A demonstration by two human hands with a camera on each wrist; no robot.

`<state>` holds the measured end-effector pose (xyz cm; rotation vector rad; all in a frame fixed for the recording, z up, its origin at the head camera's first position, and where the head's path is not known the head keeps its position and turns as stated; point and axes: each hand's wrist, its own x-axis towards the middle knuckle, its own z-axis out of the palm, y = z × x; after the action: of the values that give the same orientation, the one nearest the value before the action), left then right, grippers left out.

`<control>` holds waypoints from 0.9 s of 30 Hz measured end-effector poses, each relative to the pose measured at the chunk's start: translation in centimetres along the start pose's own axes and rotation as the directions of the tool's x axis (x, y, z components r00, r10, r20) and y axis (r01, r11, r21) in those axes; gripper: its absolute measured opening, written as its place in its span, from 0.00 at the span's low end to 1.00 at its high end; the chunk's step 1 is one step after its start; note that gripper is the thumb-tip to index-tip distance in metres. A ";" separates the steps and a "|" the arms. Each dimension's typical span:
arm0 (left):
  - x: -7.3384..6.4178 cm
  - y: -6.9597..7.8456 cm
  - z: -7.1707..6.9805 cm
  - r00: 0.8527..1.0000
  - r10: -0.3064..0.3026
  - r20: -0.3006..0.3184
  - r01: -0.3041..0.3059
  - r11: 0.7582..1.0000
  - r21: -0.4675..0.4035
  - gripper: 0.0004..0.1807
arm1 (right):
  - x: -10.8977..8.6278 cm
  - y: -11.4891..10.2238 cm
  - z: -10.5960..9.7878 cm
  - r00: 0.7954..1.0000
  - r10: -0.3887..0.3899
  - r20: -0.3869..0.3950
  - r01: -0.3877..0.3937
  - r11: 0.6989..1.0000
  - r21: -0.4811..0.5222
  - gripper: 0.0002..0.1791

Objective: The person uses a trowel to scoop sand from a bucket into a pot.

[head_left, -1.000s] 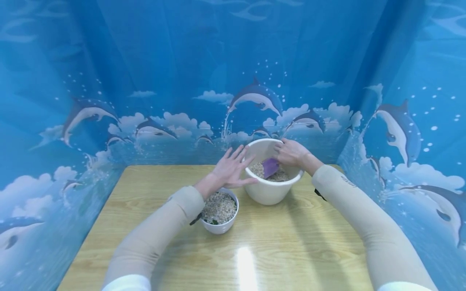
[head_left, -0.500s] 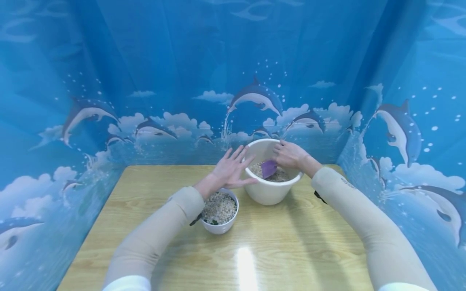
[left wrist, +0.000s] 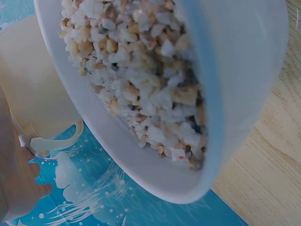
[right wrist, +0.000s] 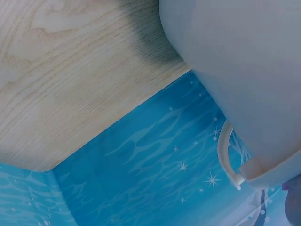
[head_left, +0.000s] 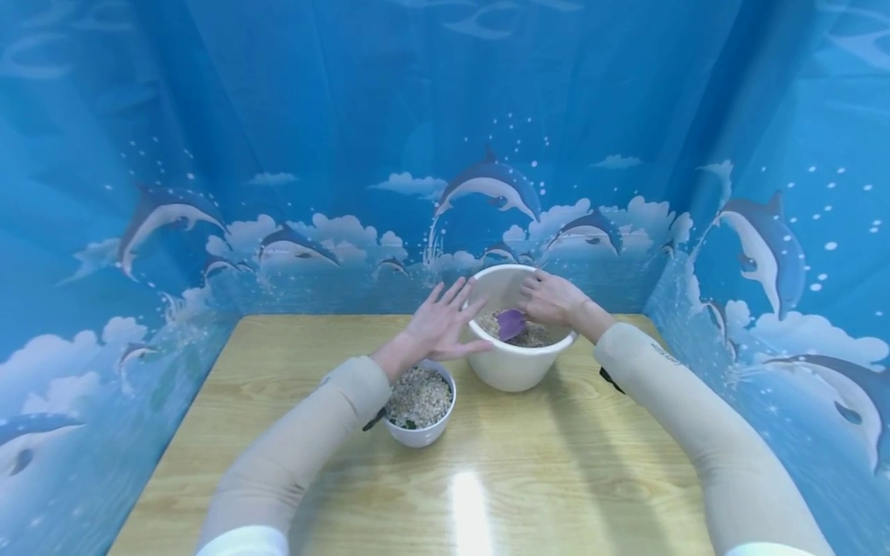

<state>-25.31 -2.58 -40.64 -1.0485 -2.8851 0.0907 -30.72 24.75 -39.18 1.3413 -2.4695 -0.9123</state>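
Observation:
A white bucket (head_left: 511, 374) stands near the table's back edge with gravel in its bottom. Inside it, my right hand (head_left: 554, 300) holds a purple scoop (head_left: 511, 325), its blade down at the gravel; the handle is hidden by the fingers. My left hand (head_left: 438, 324), fingers spread and straight, rests at the bucket's left rim. Below the left wrist sits a white bowl (head_left: 417, 438), filled with pale, tan and dark gravel (left wrist: 136, 80). In the right wrist view only the bucket's outer wall (right wrist: 244, 61) and a bit of the hand (right wrist: 294, 205) show.
The wooden table (head_left: 542, 479) carries both containers. Blue curtains (head_left: 334, 154) printed with dolphins enclose its back and sides, close behind the bucket. A small curved handle (right wrist: 225, 153) sticks out from the bucket's rim. Light glares on the table's front.
My right hand has shifted slightly left and down inside the bucket, and the purple scoop has moved and turned a little with it. The left hand, bucket and bowl stay put.

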 end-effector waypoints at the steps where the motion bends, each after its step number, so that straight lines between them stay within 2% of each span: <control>1: 0.0 0.0 0.0 1.000 0.001 -0.001 -0.001 1.000 0.001 0.54 | 0.0 0.0 0.0 1.000 -0.002 -0.007 0.002 1.000 0.009 0.14; 17: 0.1 -0.1 0.0 1.000 0.008 -0.009 -0.008 1.000 0.002 0.53 | 0.0 -0.4 -0.3 0.999 0.015 -0.037 -0.012 0.996 0.090 0.15; 27: -0.1 0.0 -0.1 1.000 0.007 -0.007 -0.007 1.000 -0.002 0.55 | -0.1 -0.8 -0.3 0.994 0.030 -0.109 -0.011 0.986 0.164 0.14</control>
<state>-25.24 -2.67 -40.59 -1.0579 -2.8765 0.0841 -29.91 24.39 -39.41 1.3729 -2.5130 -0.6239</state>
